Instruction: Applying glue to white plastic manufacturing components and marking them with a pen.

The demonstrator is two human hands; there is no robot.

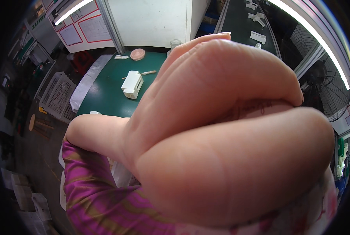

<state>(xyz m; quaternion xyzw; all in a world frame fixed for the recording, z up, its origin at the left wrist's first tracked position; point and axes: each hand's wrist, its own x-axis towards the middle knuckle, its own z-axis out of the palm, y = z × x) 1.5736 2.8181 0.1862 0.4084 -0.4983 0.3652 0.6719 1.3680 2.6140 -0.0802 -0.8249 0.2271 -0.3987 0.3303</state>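
Observation:
My left hand (222,117) is raised very close to the camera and covers much of the picture. Its fingers curl in a loose fist, with the thumb lying along the near side. Between them shows bare skin with faint ink marks, and nothing held is visible. The arm, in a purple and olive patterned sleeve (90,172), bends up from the lower left. Beyond the wrist, a white box-shaped part (132,85) rests on the green table (104,94), touching nothing of mine. A thin pale stick (148,73) lies beside it. My right hand does not show.
A round pink dish (137,54), a small white piece (121,57) and a clear jar (175,44) stand at the table's back. A belt (237,23) carrying white parts runs at right, near a large fan (320,78). A crate (59,96) and stool (41,124) are left.

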